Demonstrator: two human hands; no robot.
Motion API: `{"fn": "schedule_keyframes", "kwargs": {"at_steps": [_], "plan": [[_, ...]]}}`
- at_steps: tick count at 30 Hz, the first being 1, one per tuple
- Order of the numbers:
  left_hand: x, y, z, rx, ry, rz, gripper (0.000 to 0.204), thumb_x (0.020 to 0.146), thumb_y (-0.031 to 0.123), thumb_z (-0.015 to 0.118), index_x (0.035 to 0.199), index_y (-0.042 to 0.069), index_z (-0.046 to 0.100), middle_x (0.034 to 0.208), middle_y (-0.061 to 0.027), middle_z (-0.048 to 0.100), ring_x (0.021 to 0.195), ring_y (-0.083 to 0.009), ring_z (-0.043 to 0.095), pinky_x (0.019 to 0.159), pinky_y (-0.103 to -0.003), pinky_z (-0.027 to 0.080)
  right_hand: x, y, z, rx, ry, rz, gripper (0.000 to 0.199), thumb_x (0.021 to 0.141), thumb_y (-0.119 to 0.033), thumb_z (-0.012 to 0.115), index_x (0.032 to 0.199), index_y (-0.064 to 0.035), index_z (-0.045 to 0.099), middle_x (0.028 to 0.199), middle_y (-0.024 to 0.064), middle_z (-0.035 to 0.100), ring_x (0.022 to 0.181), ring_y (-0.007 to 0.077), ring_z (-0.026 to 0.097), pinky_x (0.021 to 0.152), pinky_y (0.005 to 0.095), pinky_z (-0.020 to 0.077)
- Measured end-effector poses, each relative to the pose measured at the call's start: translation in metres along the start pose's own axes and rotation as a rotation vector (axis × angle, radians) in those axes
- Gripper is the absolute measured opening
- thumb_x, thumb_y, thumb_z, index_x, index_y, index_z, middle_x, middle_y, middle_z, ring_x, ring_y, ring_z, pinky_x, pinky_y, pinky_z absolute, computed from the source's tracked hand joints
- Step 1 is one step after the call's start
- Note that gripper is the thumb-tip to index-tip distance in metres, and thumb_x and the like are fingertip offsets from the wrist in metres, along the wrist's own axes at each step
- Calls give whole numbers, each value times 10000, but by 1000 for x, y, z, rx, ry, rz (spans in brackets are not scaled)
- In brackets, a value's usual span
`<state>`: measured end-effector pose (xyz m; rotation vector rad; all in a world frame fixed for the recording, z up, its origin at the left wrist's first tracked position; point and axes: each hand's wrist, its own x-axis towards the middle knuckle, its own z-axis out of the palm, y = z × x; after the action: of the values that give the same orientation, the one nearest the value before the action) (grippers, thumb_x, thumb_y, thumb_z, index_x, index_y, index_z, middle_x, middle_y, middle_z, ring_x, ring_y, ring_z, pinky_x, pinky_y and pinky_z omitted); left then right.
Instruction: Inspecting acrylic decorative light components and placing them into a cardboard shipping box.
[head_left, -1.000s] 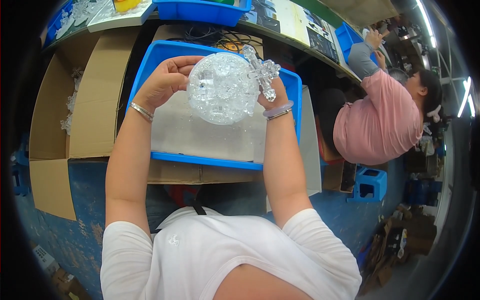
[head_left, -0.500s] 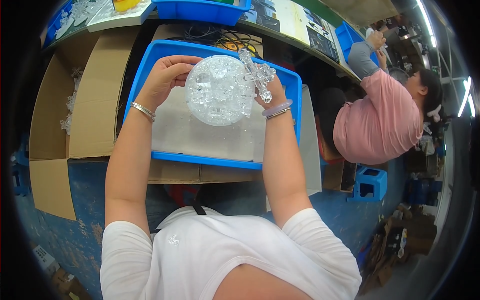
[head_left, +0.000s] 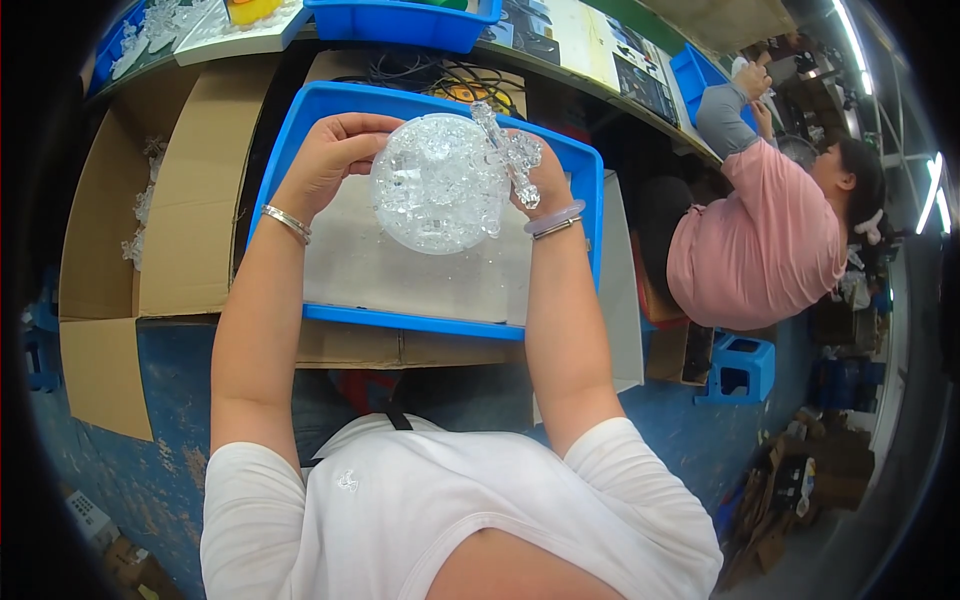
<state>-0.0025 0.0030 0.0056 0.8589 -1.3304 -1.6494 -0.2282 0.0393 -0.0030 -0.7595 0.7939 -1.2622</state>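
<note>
Above the blue tray [head_left: 268,190], a round clear plastic container [head_left: 438,215] full of small clear pieces is held up between my hands. My left hand [head_left: 330,158] grips its left rim, with the thumb and fingers closed on the edge. My right hand [head_left: 545,185] is at the right rim, its fingers mostly hidden. A branched clear plastic piece [head_left: 522,160] sticks up at that side, in front of my right hand; whether the fingers hold it or the rim is hard to see. Tiny clear crumbs lie on the tray's pale lining below.
An open cardboard box [head_left: 205,190] with clear pieces stands left of the tray. Behind are black cables [head_left: 450,78] and a bench with a blue bin [head_left: 405,22]. At right a person in pink [head_left: 760,245] works near a blue stool [head_left: 738,368].
The branched clear piece has shifted slightly left and down and turned a little. The round container has dipped slightly. Both hands remain almost in place.
</note>
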Motion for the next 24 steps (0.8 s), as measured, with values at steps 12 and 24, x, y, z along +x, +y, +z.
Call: {"fn": "schedule_keyframes", "kwargs": {"at_steps": [12,24], "plan": [[2,-4,-3,32,9,-34,250,684,140,585,893,5,585,806,-89,601,702,-136,582,643,-238,468,0,-1,4,-119,58,-3,101,724,-102,547,763,-14,579,747,67,581,681,133,535,647,247,425],[-1,0,-2,-55,-112,-78,363,676,78,554,1026,-8,509,883,-101,588,774,-141,580,701,-250,466,6,4,2,4,94,-66,96,744,-100,522,748,-15,566,717,59,576,624,118,535,572,229,430]]}}
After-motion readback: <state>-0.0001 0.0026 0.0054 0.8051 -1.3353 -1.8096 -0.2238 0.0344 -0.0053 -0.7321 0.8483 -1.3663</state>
